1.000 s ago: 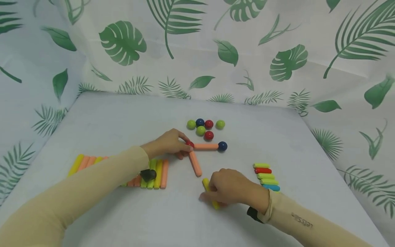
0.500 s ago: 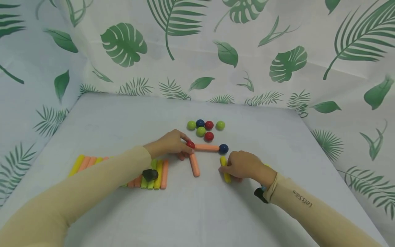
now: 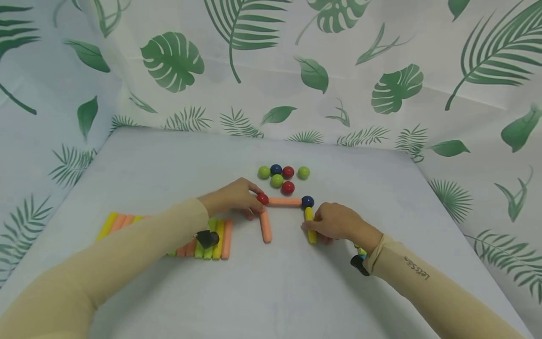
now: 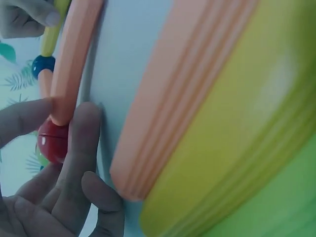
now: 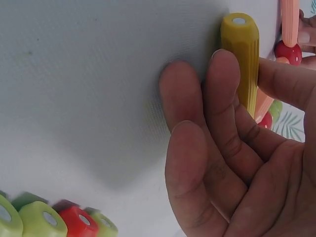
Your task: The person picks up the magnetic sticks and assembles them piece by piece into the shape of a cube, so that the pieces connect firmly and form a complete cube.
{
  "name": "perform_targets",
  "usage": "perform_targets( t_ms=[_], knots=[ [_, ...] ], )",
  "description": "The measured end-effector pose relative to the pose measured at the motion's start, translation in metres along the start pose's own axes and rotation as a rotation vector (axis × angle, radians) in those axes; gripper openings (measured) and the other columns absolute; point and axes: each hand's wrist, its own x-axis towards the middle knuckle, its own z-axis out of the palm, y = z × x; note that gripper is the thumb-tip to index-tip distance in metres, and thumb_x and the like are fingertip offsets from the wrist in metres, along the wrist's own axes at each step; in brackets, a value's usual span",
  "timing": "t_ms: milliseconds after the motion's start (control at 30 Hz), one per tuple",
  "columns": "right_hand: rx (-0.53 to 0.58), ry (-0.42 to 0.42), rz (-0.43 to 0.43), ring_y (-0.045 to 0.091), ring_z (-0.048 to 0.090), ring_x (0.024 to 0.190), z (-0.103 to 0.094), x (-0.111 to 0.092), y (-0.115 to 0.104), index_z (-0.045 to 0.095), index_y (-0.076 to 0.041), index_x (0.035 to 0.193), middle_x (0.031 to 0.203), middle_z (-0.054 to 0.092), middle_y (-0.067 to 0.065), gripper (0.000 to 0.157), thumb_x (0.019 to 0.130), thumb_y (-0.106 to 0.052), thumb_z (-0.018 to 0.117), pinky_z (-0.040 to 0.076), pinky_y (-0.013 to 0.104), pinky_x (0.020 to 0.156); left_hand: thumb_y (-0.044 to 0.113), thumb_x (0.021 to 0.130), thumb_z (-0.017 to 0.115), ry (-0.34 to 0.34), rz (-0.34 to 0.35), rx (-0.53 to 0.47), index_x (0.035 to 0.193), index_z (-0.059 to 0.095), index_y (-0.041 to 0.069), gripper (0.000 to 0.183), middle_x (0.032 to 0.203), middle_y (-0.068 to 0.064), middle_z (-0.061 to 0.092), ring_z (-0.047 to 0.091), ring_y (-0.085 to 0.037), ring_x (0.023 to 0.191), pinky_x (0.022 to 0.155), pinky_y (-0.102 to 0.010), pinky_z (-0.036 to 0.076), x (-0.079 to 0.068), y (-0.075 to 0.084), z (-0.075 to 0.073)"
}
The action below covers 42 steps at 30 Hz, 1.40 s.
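Observation:
My left hand [image 3: 239, 195] holds a red ball [image 3: 263, 199] between thumb and fingers. Two orange rods meet that ball: one orange rod [image 3: 284, 202] runs right to a dark blue ball [image 3: 307, 201], the other orange rod [image 3: 266, 228] points toward me. In the left wrist view my thumb and a fingertip sit on either side of the near orange rod [image 4: 74, 64], right by the red ball [image 4: 53, 140]. My right hand [image 3: 338, 221] pinches a yellow rod [image 3: 310, 230], whose far end is at the blue ball. A pale disc shows on the yellow rod's [image 5: 242, 54] near end.
Behind the hands lie several loose balls, among them a green ball [image 3: 303, 172] and a red ball [image 3: 288, 188]. A row of long rods [image 3: 227, 240] lies partly under my left forearm. Short rods, including a red rod [image 5: 79, 222], lie by my right wrist.
My right hand has carried the yellow rod away from me and to the right, up to the blue ball. The near orange rod has swung slightly left; my left hand stays at the red ball.

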Motion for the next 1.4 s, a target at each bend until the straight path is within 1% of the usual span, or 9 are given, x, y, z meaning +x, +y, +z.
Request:
perform_targets(
  t_ms=[200,367,433,533,633,733,867,1200,1400],
  knots=[
    [-0.045,0.024,-0.005,0.018,0.060,0.058,-0.001,-0.001,-0.004,0.071,-0.012,0.075,0.060,0.061,0.002,0.043,0.095,-0.050,0.065,0.045,0.030,0.058,0.027,0.088,0.081,0.010,0.000,0.055,0.138,0.056,0.005,0.060,0.089,-0.004,0.073,0.071,-0.018,0.074,0.079,-0.028,0.053,0.000,-0.001,0.000],
    [-0.284,0.195,-0.063,0.017,0.050,0.050,-0.001,-0.011,-0.022,0.057,-0.013,0.059,0.050,0.048,0.000,0.061,0.096,-0.060,0.057,0.033,0.028,0.047,0.018,0.087,0.081,0.024,-0.029,0.014,0.139,0.057,0.006,0.058,0.095,-0.006,0.071,0.071,-0.019,0.074,0.077,-0.028,0.055,0.001,0.001,-0.001],
    [-0.367,0.304,-0.192,0.016,0.046,0.047,0.003,-0.018,-0.035,0.055,-0.014,0.059,0.049,0.044,-0.001,0.058,0.096,-0.058,0.061,0.031,0.027,0.045,0.016,0.087,0.081,0.025,-0.039,0.002,0.139,0.057,0.007,0.058,0.096,-0.007,0.071,0.072,-0.019,0.074,0.077,-0.029,0.055,0.001,0.002,-0.002],
    [-0.437,0.418,-0.520,0.012,0.052,0.052,0.016,-0.027,-0.058,0.066,-0.015,0.072,0.061,0.055,-0.004,0.037,0.094,-0.044,0.071,0.040,0.023,0.047,0.020,0.086,0.082,0.028,-0.039,0.028,0.139,0.057,0.006,0.060,0.095,-0.006,0.072,0.072,-0.019,0.074,0.079,-0.029,0.054,0.002,0.001,-0.002],
    [-0.526,0.421,-0.824,0.010,0.066,0.077,0.033,-0.035,-0.083,0.074,-0.016,0.104,0.095,0.069,-0.003,0.018,0.093,-0.030,0.075,0.053,0.021,0.066,0.026,0.084,0.084,0.042,-0.030,0.075,0.138,0.057,0.006,0.063,0.094,-0.005,0.071,0.071,-0.018,0.073,0.080,-0.029,0.053,0.002,0.001,-0.002],
    [-0.639,0.388,-0.977,0.013,0.064,0.111,0.049,-0.041,-0.104,0.068,-0.016,0.130,0.130,0.063,0.000,0.034,0.096,-0.022,0.071,0.053,0.026,0.087,0.027,0.082,0.087,0.061,-0.027,0.106,0.136,0.059,0.007,0.064,0.094,-0.005,0.070,0.071,-0.017,0.072,0.079,-0.029,0.052,0.002,0.002,0.000],
    [-0.721,0.387,-1.034,0.014,0.054,0.130,0.062,-0.043,-0.119,0.060,-0.017,0.142,0.147,0.052,0.000,0.042,0.100,-0.017,0.065,0.049,0.027,0.096,0.026,0.082,0.086,0.067,-0.030,0.106,0.135,0.060,0.007,0.062,0.093,-0.005,0.070,0.071,-0.017,0.071,0.083,-0.030,0.051,0.001,0.004,0.001],
    [-0.696,0.348,-1.053,0.013,0.056,0.128,0.064,-0.037,-0.128,0.060,-0.017,0.140,0.144,0.055,0.000,0.042,0.099,-0.018,0.066,0.050,0.027,0.095,0.020,0.081,0.086,0.076,-0.005,0.111,0.133,0.061,0.003,0.060,0.080,-0.002,0.073,0.071,-0.016,0.072,0.095,-0.036,0.047,-0.004,0.003,-0.005],
    [-0.604,0.431,-1.048,0.015,0.061,0.122,0.037,-0.035,-0.124,0.065,-0.013,0.134,0.134,0.064,0.000,0.039,0.096,-0.019,0.069,0.050,0.032,0.098,0.023,0.083,0.084,0.061,-0.009,0.139,0.134,0.064,0.010,0.057,0.098,-0.002,0.072,0.069,-0.016,0.081,0.087,-0.032,0.049,-0.003,0.003,-0.009]
  ],
)
